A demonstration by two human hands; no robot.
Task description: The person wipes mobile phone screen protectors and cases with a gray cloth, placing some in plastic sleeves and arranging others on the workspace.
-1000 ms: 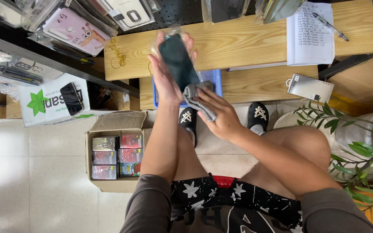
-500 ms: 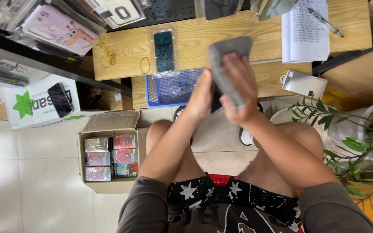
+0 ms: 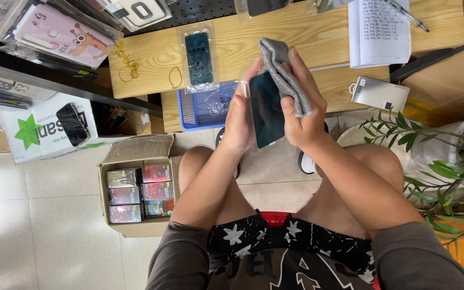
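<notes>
nearest, bare knees and a dark star-printed shirt hem. just above them the left hand [image 3: 238,121] grips the edge of a flat dark glass panel in a clear plastic sleeve [image 3: 266,109], fingers wrapped behind it. the right hand [image 3: 301,110] is clenched around a folded grey cloth [image 3: 284,75], pressing it on the panel's right edge (thumb on the glass). left on the floor, an open cardboard box of small packets [image 3: 135,185]. beyond, a blue mesh plastic tray [image 3: 206,104], then another sleeved dark panel [image 3: 198,57] lying on the pale wooden bench [image 3: 302,32].
</notes>
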